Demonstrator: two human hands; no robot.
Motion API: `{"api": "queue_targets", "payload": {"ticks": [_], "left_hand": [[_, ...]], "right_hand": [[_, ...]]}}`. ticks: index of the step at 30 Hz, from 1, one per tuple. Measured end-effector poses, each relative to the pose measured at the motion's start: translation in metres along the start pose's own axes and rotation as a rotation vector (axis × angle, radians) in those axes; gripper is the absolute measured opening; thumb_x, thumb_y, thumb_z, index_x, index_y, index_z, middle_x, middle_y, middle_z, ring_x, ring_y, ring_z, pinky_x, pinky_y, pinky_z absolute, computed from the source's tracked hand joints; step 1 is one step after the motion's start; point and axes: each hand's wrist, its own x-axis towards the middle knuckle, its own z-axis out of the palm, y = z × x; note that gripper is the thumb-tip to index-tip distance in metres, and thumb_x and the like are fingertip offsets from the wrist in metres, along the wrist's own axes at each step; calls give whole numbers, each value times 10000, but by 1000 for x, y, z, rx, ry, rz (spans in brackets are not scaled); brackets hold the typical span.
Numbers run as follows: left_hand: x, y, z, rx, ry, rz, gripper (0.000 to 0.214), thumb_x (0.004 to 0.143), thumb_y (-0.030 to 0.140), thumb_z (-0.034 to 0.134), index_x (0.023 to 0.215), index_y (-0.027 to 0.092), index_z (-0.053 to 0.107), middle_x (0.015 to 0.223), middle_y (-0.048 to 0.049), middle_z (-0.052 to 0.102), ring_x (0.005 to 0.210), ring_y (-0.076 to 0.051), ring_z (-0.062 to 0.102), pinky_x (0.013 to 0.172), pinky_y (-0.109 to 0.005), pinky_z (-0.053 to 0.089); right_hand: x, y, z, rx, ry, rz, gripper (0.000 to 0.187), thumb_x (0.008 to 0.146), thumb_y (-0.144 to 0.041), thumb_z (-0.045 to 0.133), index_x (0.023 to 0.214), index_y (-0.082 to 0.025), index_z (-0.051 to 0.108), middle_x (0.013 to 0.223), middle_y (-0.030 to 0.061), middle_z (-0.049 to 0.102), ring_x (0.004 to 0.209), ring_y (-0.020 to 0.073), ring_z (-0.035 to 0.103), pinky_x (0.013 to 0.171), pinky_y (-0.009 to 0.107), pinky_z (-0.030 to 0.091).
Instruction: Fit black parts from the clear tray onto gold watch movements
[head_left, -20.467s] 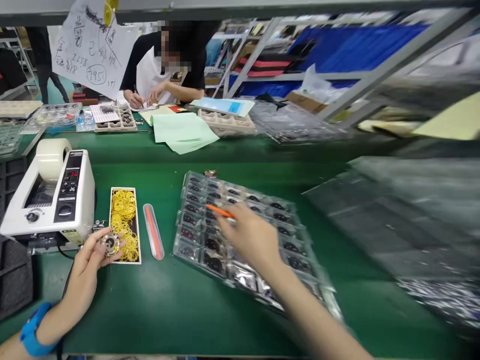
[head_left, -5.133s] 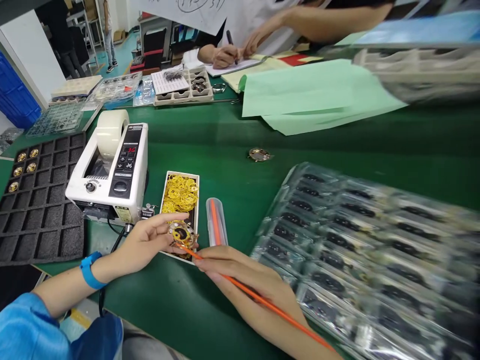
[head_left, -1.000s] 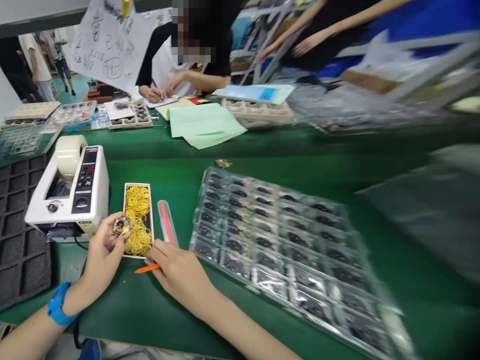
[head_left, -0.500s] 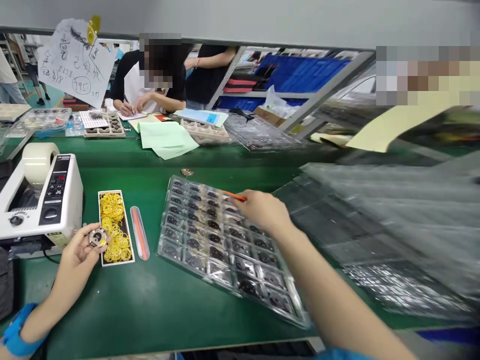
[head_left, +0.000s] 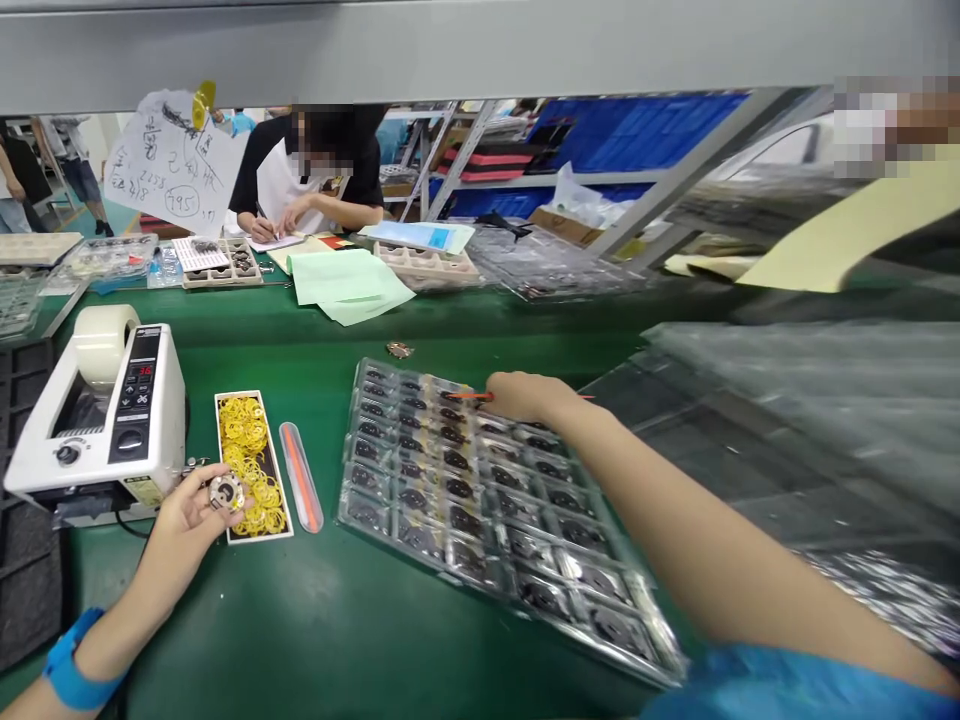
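In my left hand (head_left: pixel 187 515), thumb and fingers pinch a round metal disc part (head_left: pixel 226 493) with a dark centre. That hand is beside a narrow white box (head_left: pixel 288 532) of yellow rings (head_left: pixel 244 425), partly overlapping its lower left side. My right hand (head_left: pixel 521 396) is closed on thin orange tweezers (head_left: pixel 472 397), pointing left over the upper part of a clear plastic tray (head_left: pixel 420 571). Dark round parts (head_left: pixel 458 459) sit in the tray's pockets. Whether the tweezer tips grip anything is too small to tell.
A white tape dispenser (head_left: pixel 161 400) stands at the left. A clear case with an orange strip (head_left: pixel 301 478) lies between box and tray. Another small disc (head_left: pixel 399 350) lies behind the tray. Stacked clear trays (head_left: pixel 750 430) fill the right. A person (head_left: pixel 307 190) writes across the bench.
The camera view has shifted, so the bench things appear farther right. My right hand and the tweezers have moved slightly left relative to the tray. My left hand still holds the disc.
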Motion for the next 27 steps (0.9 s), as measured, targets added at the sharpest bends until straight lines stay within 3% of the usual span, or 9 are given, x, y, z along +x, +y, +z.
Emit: {"api": "queue_targets", "payload": {"ticks": [2,4,7,9,11,13,15,18,27], "left_hand": [[-2,1,2,-8,-15,5,507,655,337,805,1083,171,589,914,-68,754,891,-241,739,870,-363,561],[-6,4,5,-21,-42,-25,483,664,312,804,1074,174,590,900,-60,752,894,-237,739,878,-364,555],[-11,6,10,-54,-94,-97,440,687,276,784,1078,180,607,855,-39,749,893,-232,739,917,-376,537],[-12,6,12,-76,-125,-131,414,705,250,760,1090,190,620,898,-44,753,913,-232,734,931,-388,528],[-12,3,13,-92,-151,-135,403,714,239,749,1096,201,625,977,-57,750,948,-229,723,943,-393,518],[-11,1,13,-104,-190,-102,414,723,268,758,1108,199,623,1017,-69,742,972,-225,709,954,-394,508],[-10,-2,12,-115,-233,-51,448,728,320,772,1129,193,618,1014,-74,734,977,-217,696,957,-388,501],[-10,-5,13,-110,-271,1,491,741,349,774,1177,195,610,1009,-72,725,970,-197,680,951,-363,497],[-20,-5,20,20,-250,-4,526,811,265,700,1315,191,567,1095,-102,724,1043,-208,671,981,-347,486]], "right_hand": [[-10,-1,-3,62,79,-13,281,989,-337,475,1129,-140,620,1113,64,631,961,188,638,802,362,536],[-22,-7,-5,135,170,-45,298,975,-352,478,916,-132,670,867,60,653,752,162,641,644,304,504],[-46,-36,1,288,279,-188,342,931,-392,496,739,-173,675,587,67,592,524,178,559,479,306,389],[-68,-71,11,411,266,-353,346,938,-410,451,836,-195,701,683,76,653,607,194,616,530,305,442],[-96,-112,22,531,204,-528,370,918,-465,450,806,-224,706,820,67,687,759,203,657,647,307,505],[-125,-151,31,840,84,-682,379,891,-489,491,719,-215,688,788,70,657,746,203,641,659,317,517],[-149,-179,35,1046,-10,-685,367,869,-482,543,658,-209,669,765,66,625,706,186,612,618,301,511],[-170,-200,39,1215,-107,-631,311,821,-465,620,669,-201,679,794,69,610,666,169,577,528,275,472],[-177,-199,53,1286,-128,-530,261,794,-404,653,641,-192,659,847,73,619,713,175,575,572,271,478]]}}
